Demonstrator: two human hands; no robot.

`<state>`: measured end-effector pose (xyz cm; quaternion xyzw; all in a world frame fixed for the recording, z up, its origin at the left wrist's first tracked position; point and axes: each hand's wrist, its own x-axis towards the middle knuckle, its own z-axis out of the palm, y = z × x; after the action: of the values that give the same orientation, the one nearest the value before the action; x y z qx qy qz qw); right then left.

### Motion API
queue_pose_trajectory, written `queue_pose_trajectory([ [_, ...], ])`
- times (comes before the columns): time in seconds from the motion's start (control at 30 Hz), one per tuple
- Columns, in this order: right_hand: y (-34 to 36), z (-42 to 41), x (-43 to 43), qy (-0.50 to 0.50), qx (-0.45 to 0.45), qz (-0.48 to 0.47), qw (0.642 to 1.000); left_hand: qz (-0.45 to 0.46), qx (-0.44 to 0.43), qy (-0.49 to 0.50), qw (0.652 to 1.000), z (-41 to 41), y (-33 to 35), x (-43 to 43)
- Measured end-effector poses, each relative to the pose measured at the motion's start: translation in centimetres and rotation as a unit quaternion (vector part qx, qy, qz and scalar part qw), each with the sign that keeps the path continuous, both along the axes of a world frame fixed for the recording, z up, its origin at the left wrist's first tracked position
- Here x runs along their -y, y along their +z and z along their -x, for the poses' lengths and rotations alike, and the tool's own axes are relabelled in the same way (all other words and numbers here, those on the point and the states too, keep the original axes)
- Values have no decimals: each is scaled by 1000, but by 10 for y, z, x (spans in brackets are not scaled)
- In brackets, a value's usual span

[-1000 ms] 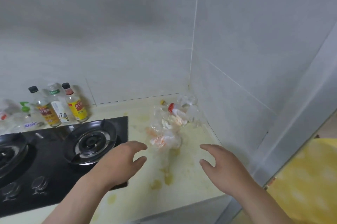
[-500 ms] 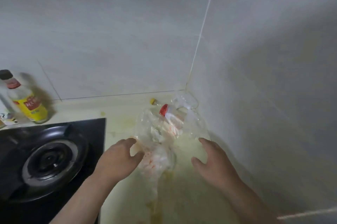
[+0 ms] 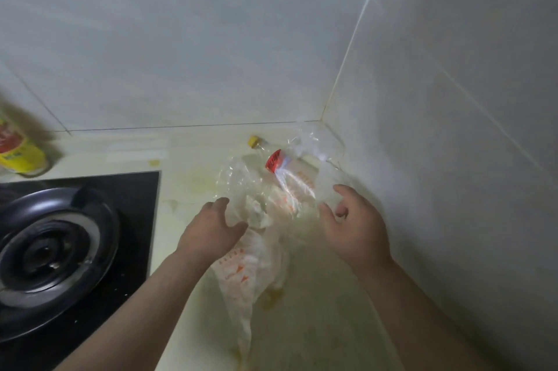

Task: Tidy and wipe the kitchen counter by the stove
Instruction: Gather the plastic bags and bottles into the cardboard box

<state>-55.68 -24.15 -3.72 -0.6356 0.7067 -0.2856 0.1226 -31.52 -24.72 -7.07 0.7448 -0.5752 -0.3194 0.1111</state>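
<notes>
On the table (image 3: 317, 325), the plastic bag (image 3: 241, 280) lies right of the hob (image 3: 90, 234), running back to the wall corner with a capped bottle (image 3: 287, 171) in its folds. A labelled bottle (image 3: 18, 150) stands behind the hob, against the wall.

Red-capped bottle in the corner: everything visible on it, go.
The red-capped bottle looks like clear plastic with faint orange print, lying on its side amid crumpled clear bags on the stained counter, cap toward the back wall. The right hand is at its lower end; contact cannot be told.
</notes>
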Motion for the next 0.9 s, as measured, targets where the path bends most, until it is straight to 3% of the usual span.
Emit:
queue_pose_trajectory([
  [0.1,2,-2,15,-20,-42,184,982,13,23,37,999,6,-8,7],
  [0.17,-5,-1,28,-15,-82,209,974,17,32,66,997,8,-12,11],
  [0.27,-22,-3,49,-13,-122,34,992,8,29,101,994,8,-17,18],
  [0.33,-28,-8,61,8,-124,-114,986,1,25,108,994,7,-20,23],
  [0.4,-33,-12,72,28,-131,-192,972,-3,22,107,994,6,-23,27],
  [0.6,-48,-19,101,49,-199,-225,952,2,18,97,995,3,-32,38],
  [0.73,-54,-22,113,51,-147,-271,950,9,6,101,995,2,-37,41],
  [0.9,-61,-28,118,51,-121,-261,956,16,-11,111,994,0,-39,43],
])
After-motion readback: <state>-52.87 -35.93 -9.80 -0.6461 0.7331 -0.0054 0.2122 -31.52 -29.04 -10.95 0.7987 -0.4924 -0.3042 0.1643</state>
